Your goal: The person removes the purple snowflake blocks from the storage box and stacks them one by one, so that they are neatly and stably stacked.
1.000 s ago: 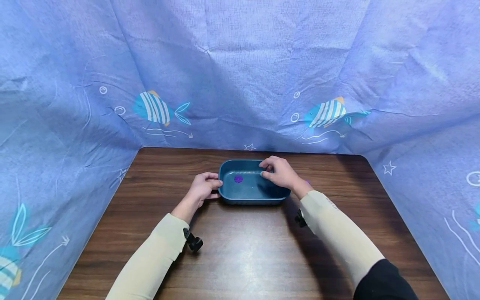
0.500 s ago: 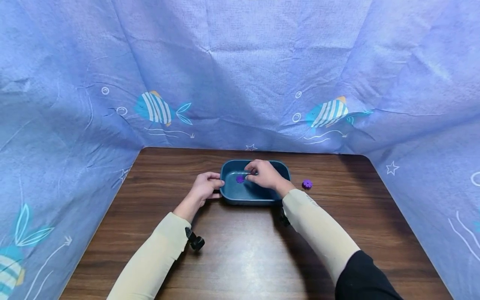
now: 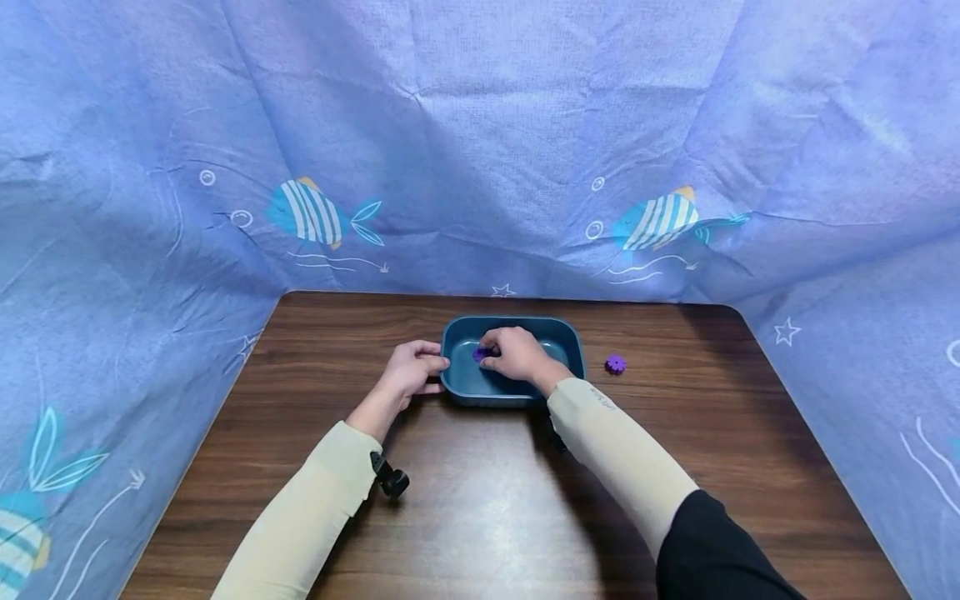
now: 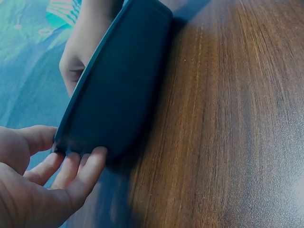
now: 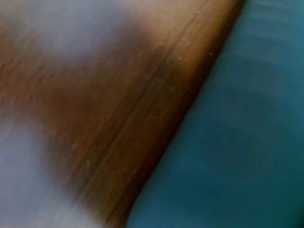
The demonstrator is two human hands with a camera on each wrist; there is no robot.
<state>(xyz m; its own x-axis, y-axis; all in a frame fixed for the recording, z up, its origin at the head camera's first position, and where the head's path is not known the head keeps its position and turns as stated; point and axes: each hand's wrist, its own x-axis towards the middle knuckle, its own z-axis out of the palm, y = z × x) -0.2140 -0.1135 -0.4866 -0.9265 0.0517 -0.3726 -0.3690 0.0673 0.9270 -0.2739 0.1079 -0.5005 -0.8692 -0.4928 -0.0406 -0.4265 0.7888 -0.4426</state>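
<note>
A dark teal rectangular tray (image 3: 513,402) sits on the table. My left hand (image 3: 408,371) pinches its left end; in the left wrist view, the left thumb (image 4: 40,137) is at the rim and the fingers (image 4: 90,173) lie against the outer wall. My right hand (image 3: 517,354) reaches down inside the tray, thumb and forefinger around a small purple flower-shaped piece (image 3: 478,355), which they partly cover. Another purple flower-shaped piece (image 3: 615,364) lies on the table just right of the tray. The right wrist view shows only the tray's outer wall (image 5: 237,142), with no fingers.
A brown wood-grain table (image 3: 480,517) extends around the tray. Blue fabric (image 3: 487,150) printed with fish hangs behind the table and along both sides. A small black device (image 3: 390,479) is strapped at the left wrist.
My right hand has moved left and down into the tray, reaching the purple piece there. The piece on the table at the right has come into full view. My left hand keeps its hold.
</note>
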